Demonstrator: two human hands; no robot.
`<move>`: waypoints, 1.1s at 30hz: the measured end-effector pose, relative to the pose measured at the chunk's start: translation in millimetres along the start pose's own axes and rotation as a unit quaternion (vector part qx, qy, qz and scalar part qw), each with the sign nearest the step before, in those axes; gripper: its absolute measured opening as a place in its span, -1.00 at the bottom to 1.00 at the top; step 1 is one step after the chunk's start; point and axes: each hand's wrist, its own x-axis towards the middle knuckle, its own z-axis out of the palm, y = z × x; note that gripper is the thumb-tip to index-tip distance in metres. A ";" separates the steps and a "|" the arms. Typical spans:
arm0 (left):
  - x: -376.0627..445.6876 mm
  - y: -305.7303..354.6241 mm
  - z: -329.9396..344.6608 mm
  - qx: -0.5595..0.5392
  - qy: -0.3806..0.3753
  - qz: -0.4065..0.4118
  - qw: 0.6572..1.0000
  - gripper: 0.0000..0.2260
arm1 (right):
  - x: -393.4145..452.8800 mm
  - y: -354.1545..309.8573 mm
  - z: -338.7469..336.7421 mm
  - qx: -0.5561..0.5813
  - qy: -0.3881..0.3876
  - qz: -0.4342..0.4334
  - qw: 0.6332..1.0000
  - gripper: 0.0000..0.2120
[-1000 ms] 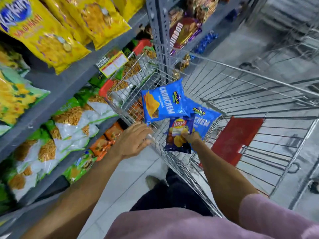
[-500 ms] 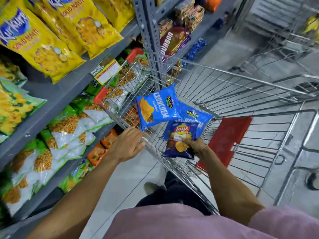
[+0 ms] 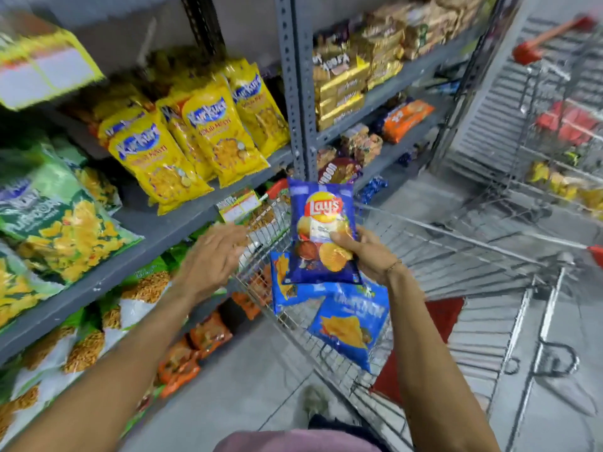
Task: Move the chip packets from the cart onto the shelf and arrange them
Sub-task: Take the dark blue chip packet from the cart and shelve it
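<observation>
A grey metal shelf unit (image 3: 169, 230) with perforated uprights fills the left side. On its middle board lie yellow Kurkure snack packets (image 3: 195, 138), leaning forward over the edge, with green-and-white packets printed with yellow snacks (image 3: 62, 223) beside them to the left. The board below carries white-and-green packets showing brown noodle-like snacks (image 3: 98, 327), and the lowest board holds small orange packets (image 3: 202, 337). A silver wire shopping cart (image 3: 440, 256) stands just beside the shelf on the pale tiled floor (image 3: 248, 380) — two bright blue chip packets (image 3: 346, 321) lie inside it, overlapping.
</observation>
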 end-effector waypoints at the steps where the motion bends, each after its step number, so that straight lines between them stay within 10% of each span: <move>1: 3.9 -4.5 -20.3 0.006 0.040 -0.006 0.999 -0.37 | 6.1 -15.6 20.3 0.000 -0.018 -0.038 0.999 -0.65; 13: -87.3 -95.6 -254.2 0.205 0.408 -0.144 0.878 -0.62 | 24.0 -194.4 299.0 -0.026 -0.245 -0.297 0.923 -0.73; 33: -271.7 -218.3 -352.7 0.268 0.366 -0.367 0.812 -0.41 | 42.4 -209.8 633.1 -0.072 -0.388 -0.280 0.875 -0.50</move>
